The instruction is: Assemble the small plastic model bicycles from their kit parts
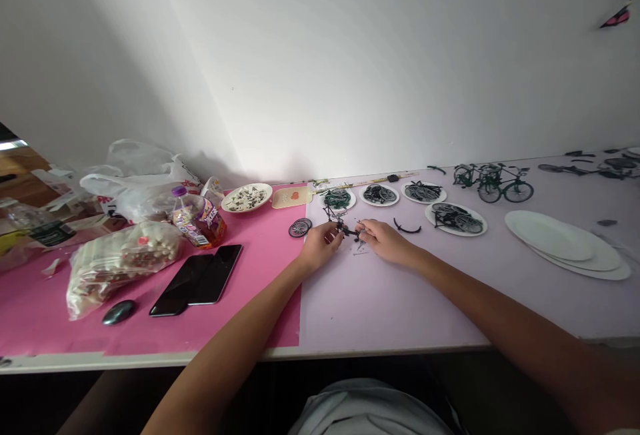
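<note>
My left hand (pixel 320 247) is closed around a small dark green model bicycle frame (pixel 341 223) just above the table. My right hand (pixel 383 238) pinches the other end of the same frame, fingers pressed together at a tiny part I cannot make out. A loose black wheel (pixel 300 227) lies on the pink sheet just left of my left hand. A curved black mudguard piece (pixel 406 227) lies to the right of my right hand.
Several white plates (pixel 455 219) with bicycle parts line the back. Finished green model bicycles (pixel 493 182) stand at back right, stacked white plates (pixel 565 243) beside them. On the pink sheet: two phones (pixel 197 279), a bottle (pixel 197 219), plastic bags (pixel 117 255), a bowl (pixel 247 197).
</note>
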A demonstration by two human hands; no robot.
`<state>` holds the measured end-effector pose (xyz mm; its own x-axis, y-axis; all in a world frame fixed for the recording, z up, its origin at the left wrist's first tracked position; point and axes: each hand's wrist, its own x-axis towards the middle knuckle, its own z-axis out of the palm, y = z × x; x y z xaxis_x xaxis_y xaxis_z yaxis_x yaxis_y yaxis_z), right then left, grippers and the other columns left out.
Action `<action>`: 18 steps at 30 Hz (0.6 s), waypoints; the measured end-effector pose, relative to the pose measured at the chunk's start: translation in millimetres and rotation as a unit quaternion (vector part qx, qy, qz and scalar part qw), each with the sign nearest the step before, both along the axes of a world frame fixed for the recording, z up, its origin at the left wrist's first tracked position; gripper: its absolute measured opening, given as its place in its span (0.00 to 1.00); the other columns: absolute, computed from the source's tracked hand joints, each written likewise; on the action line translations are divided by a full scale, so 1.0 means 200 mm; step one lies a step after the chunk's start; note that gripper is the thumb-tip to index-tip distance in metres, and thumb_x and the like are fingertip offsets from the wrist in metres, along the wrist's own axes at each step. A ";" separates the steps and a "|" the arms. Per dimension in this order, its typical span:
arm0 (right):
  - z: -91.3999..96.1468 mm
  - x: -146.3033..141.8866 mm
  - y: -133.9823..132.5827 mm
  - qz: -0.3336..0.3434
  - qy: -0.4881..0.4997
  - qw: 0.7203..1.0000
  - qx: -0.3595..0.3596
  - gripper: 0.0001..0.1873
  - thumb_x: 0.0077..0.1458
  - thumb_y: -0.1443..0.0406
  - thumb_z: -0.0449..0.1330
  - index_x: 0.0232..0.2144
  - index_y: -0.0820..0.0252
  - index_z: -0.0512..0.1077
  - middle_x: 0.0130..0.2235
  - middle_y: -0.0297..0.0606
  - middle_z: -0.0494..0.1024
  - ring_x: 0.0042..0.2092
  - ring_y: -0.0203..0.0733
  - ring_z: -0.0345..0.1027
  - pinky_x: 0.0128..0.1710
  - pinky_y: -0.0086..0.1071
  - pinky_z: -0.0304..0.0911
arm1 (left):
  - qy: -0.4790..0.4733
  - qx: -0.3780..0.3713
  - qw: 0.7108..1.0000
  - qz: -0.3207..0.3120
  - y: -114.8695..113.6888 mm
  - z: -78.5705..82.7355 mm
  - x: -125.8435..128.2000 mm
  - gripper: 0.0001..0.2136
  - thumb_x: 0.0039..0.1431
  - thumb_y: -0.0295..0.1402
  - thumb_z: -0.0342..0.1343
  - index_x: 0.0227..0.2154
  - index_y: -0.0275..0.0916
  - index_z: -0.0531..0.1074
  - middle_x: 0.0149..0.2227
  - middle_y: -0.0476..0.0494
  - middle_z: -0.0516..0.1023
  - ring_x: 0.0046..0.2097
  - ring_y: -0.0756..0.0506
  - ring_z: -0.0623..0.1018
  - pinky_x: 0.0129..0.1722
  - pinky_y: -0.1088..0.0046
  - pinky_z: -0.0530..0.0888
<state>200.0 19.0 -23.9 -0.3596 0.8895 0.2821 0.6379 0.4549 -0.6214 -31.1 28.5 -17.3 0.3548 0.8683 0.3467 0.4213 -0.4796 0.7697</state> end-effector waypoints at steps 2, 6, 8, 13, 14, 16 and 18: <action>0.00 0.00 0.00 0.000 0.003 1.000 -0.001 0.11 0.68 0.58 0.52 0.43 0.58 0.70 0.43 0.43 0.78 0.39 0.45 0.71 0.39 0.34 0.63 | 0.004 0.011 1.000 0.002 0.00 0.00 0.00 0.09 0.63 0.38 0.56 0.37 0.38 0.76 0.29 0.47 0.78 0.28 0.49 0.73 0.30 0.75 0.68; 0.00 0.00 -0.01 0.003 0.011 1.000 -0.002 0.13 0.68 0.56 0.52 0.41 0.57 0.70 0.43 0.43 0.78 0.39 0.44 0.71 0.39 0.34 0.62 | 0.020 0.039 0.999 -0.002 0.02 -0.01 -0.01 0.08 0.62 0.37 0.56 0.36 0.39 0.77 0.30 0.46 0.78 0.28 0.49 0.72 0.30 0.75 0.67; 0.01 -0.01 -0.01 0.001 0.021 1.000 -0.004 0.14 0.68 0.54 0.53 0.39 0.57 0.70 0.41 0.41 0.78 0.36 0.42 0.70 0.37 0.33 0.61 | 0.028 0.059 0.998 0.003 0.02 -0.01 -0.01 0.08 0.62 0.36 0.56 0.32 0.39 0.77 0.30 0.46 0.76 0.28 0.49 0.71 0.31 0.74 0.66; 0.02 -0.02 -0.03 0.001 0.040 0.999 0.007 0.14 0.67 0.53 0.53 0.35 0.56 0.68 0.33 0.34 0.74 0.30 0.39 0.63 0.32 0.31 0.56 | 0.047 0.094 0.994 0.038 0.02 -0.01 -0.02 0.12 0.63 0.34 0.56 0.23 0.39 0.73 0.25 0.47 0.73 0.27 0.49 0.68 0.32 0.73 0.62; 0.02 -0.02 -0.03 0.000 0.042 0.999 0.012 0.15 0.67 0.53 0.53 0.35 0.56 0.69 0.32 0.33 0.73 0.30 0.38 0.62 0.32 0.31 0.55 | 0.053 0.091 0.994 0.041 0.02 0.00 -0.02 0.13 0.63 0.34 0.56 0.22 0.39 0.72 0.24 0.47 0.72 0.27 0.49 0.68 0.31 0.73 0.62; 0.02 -0.03 -0.03 -0.004 0.045 0.999 0.015 0.16 0.67 0.52 0.53 0.35 0.56 0.69 0.30 0.32 0.71 0.28 0.38 0.59 0.30 0.31 0.53 | 0.062 0.078 0.994 0.045 0.01 0.00 -0.02 0.15 0.63 0.35 0.55 0.20 0.39 0.71 0.22 0.48 0.72 0.26 0.49 0.67 0.31 0.73 0.61; 0.02 -0.02 -0.03 -0.008 0.048 0.999 0.010 0.16 0.67 0.51 0.53 0.36 0.56 0.69 0.28 0.31 0.69 0.27 0.37 0.58 0.29 0.31 0.52 | 0.063 0.057 0.995 0.046 0.01 0.01 -0.02 0.16 0.64 0.36 0.54 0.20 0.39 0.70 0.21 0.48 0.72 0.26 0.49 0.67 0.31 0.73 0.61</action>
<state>195.0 12.6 -19.8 -0.3166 0.8888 0.3313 0.5834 0.4578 -0.6708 -34.5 30.3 -15.6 0.3216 0.8567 0.4032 0.5575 -0.5155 0.6507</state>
